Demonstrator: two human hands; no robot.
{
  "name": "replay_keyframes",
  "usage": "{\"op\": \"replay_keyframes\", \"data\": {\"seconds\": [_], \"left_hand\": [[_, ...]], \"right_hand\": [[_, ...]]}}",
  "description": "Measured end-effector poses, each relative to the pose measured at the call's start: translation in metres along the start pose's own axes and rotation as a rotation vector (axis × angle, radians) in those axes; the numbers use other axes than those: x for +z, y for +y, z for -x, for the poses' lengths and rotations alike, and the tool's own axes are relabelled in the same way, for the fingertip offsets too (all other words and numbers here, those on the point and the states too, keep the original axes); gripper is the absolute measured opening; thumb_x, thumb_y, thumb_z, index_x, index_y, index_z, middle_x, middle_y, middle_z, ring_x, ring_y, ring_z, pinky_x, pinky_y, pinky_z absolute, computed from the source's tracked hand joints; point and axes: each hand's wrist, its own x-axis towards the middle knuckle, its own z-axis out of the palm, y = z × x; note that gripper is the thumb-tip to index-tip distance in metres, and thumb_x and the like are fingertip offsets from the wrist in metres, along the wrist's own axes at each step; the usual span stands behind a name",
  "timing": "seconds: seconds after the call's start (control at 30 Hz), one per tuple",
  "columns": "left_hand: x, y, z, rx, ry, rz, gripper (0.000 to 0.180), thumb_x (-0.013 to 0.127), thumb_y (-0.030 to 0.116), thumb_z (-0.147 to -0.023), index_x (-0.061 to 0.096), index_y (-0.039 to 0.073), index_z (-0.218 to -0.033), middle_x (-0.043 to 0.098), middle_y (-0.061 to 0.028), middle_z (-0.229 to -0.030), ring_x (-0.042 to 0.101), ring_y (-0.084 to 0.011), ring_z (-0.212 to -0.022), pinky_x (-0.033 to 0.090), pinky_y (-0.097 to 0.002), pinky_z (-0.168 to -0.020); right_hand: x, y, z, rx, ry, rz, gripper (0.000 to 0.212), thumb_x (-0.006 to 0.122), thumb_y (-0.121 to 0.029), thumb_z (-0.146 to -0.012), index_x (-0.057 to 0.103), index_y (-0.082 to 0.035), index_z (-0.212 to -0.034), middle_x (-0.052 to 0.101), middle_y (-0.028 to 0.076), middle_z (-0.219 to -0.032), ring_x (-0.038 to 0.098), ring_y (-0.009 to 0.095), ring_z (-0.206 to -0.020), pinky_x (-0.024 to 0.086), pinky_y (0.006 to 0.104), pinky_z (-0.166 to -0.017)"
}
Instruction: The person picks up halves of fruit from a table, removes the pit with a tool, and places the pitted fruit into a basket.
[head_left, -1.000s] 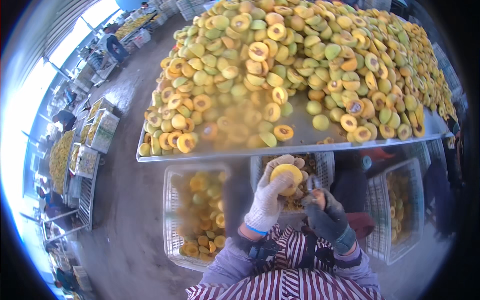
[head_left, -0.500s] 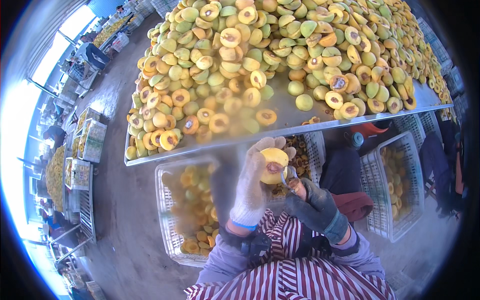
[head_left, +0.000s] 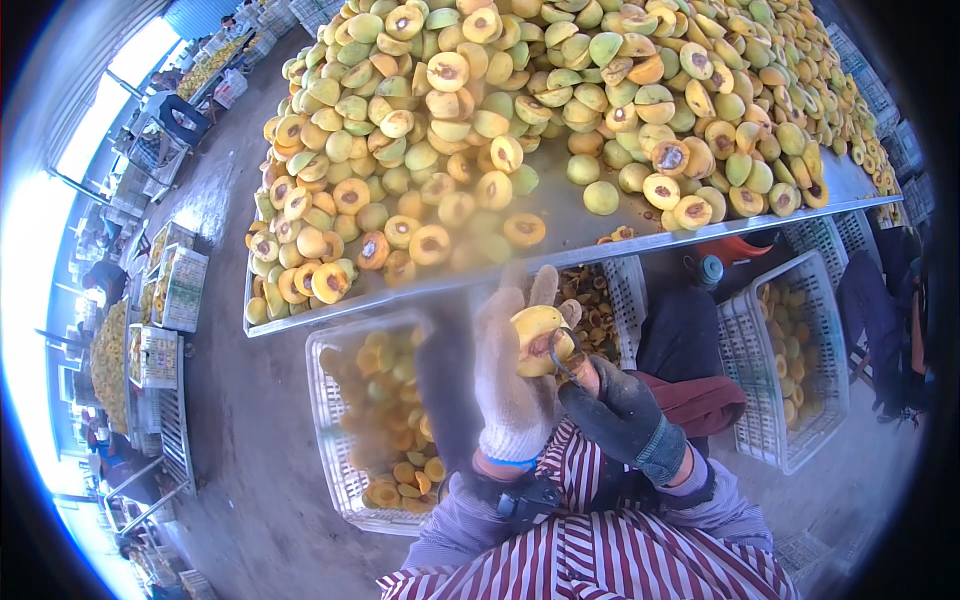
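While the left hand [head_left: 508, 380] grasps a yellow fruit [head_left: 537, 335] against its fingers, the right hand [head_left: 625, 410] is wrapped round a hooked tool [head_left: 584, 377], its curved end at the fruit's brown centre, the fruit lying ahead and left of the right hand

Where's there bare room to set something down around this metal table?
The metal table has a bare patch near its front rim, between fruit halves on either side, with scraps at its front right. Grey floor is open between the left crate and the metal rack. Behind that patch, the table is heaped full.
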Motion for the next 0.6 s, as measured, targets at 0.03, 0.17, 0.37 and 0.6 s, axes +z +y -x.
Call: {"op": "replay_keyframes", "data": {"seconds": [0.03, 0.17, 0.37, 0.6], "left_hand": [[0.004, -0.002, 0.003, 0.059, -0.003, -0.024, 0.054, 0.049, 0.041, -0.091, 0.036, 0.004, -0.128, 0.039, -0.0201, -0.133, 0.038, -0.0332, -0.125, 0.044, -0.0421, -0.092], [0.015, -0.008, 0.013, 0.248, 0.0, -0.106, 0.05, 0.043, 0.04, -0.094, 0.035, 0.004, -0.127, 0.04, -0.0199, -0.132, 0.038, -0.0349, -0.124, 0.044, -0.0455, -0.094], [0.015, 0.003, 0.016, 0.275, -0.163, -0.32, 0.046, 0.042, 0.036, -0.095, 0.038, -0.001, -0.123, 0.047, -0.0198, -0.123, 0.057, -0.0301, -0.1, 0.051, -0.0369, -0.08], [0.021, 0.018, 0.004, 0.066, -0.232, -0.457, 0.037, 0.043, 0.027, -0.095, 0.046, -0.003, -0.116, 0.058, -0.0173, -0.105, 0.06, -0.0211, -0.087, 0.05, -0.0325, -0.075]], "right_hand": [[0.0, -0.001, 0.001, 0.001, 0.003, 0.0, 0.013, 0.052, -0.008, -0.089, 0.052, -0.002, -0.1, 0.053, -0.002, -0.074, 0.049, 0.005, -0.061, 0.041, 0.0227, -0.055], [0.001, -0.01, 0.002, 0.188, -0.073, -0.2, 0.018, 0.051, -0.011, -0.092, 0.056, 0.0, -0.106, 0.06, 0.005, -0.083, 0.058, 0.01, -0.074, 0.046, 0.0249, -0.063], [0.003, -0.021, -0.003, 0.218, -0.098, -0.342, 0.012, 0.049, -0.013, -0.092, 0.054, -0.005, -0.098, 0.052, -0.003, -0.065, 0.047, 0.002, -0.051, 0.036, 0.0183, -0.044], [-0.011, -0.021, -0.004, 0.446, -0.265, -0.397, 0.014, 0.049, -0.018, -0.093, 0.053, -0.006, -0.088, 0.05, 0.0, -0.056, 0.043, 0.006, -0.037, 0.029, 0.0207, -0.031]]}}
